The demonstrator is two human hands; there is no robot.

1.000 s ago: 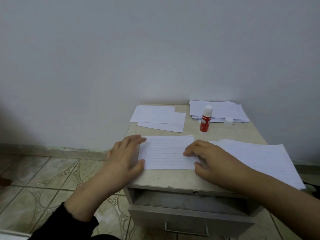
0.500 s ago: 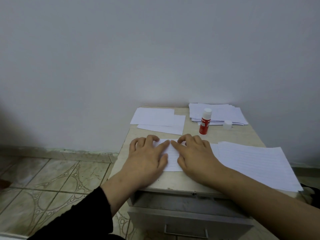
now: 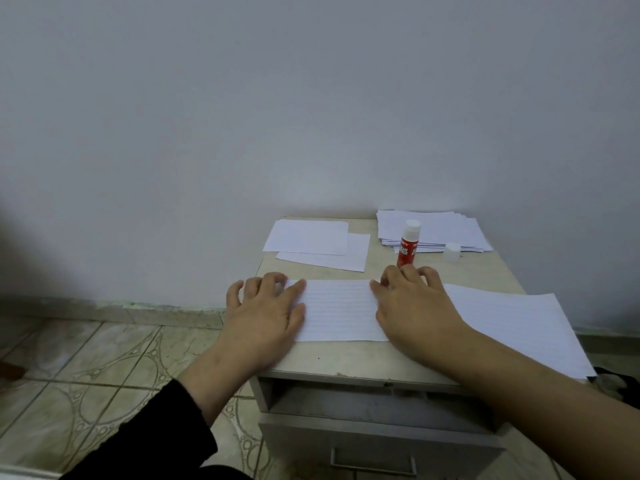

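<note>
- The left hand [image 3: 266, 308] and right hand [image 3: 414, 306] had slid apart along the lined sheet [image 3: 339, 310].
- Both grips were released, palms pressing flat; the fold seemed nearly smoothed.

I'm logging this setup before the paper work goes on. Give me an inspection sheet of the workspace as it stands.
Surface: beige cabinet top; the drawer below it stands open.
Job's things: lined sheet lying flat near the front edge.
Clutter: red glue stick upright, a white cap beside it; paper stack at back right; loose sheets at back left; large lined sheets reaching past the right edge.
Grips: left hand pressing flat on the lined sheet's left end; right hand pressing its right end.
Cables: nothing seen.
Surroundings: plain wall; patterned floor tiles.
</note>
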